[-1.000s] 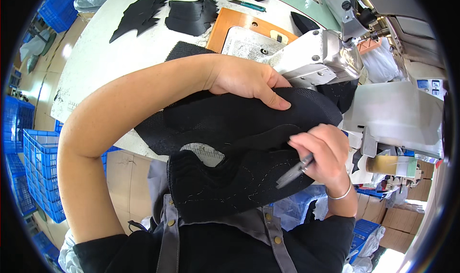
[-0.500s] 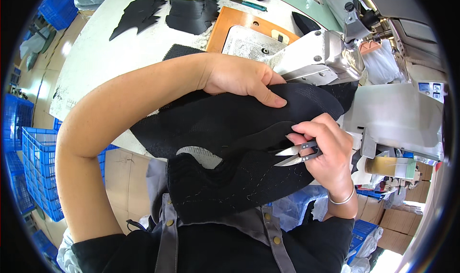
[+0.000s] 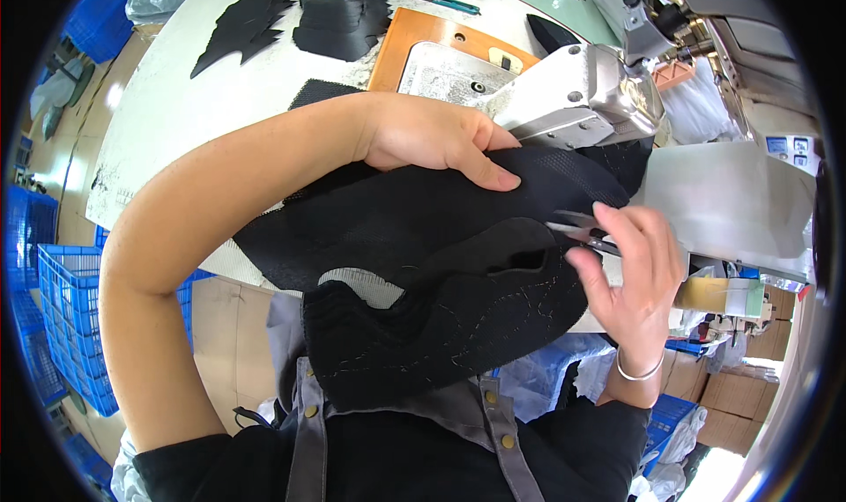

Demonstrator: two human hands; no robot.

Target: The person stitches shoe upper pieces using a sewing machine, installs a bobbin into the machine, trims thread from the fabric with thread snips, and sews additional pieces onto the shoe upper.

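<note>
A black mesh fabric piece (image 3: 370,215) with stitched thread lines lies across the table edge and over my lap. My left hand (image 3: 432,139) reaches in from the left and pinches its upper edge, thumb on top and the other fingers partly hidden. In my right hand (image 3: 641,273) is a pair of thread snips (image 3: 577,227), blurred, their blades pointing left over the fabric. Below the blades, a black folded strip (image 3: 493,248) with a small dark opening lies on the piece. Just beyond my left hand sits the metal arm of a sewing machine (image 3: 564,96).
Black cut pieces (image 3: 339,24) and a teal-handled tool (image 3: 447,3) lie on the white table (image 3: 167,123). An orange-brown frame (image 3: 388,52) surrounds the machine's metal plate. Blue crates (image 3: 75,317) stand on the floor at left. A grey panel (image 3: 727,207) is at right.
My right hand has moved right and slightly away from the folded strip with the snips, and its fingers have spread somewhat. The strip now shows its opening. My left hand keeps its hold.
</note>
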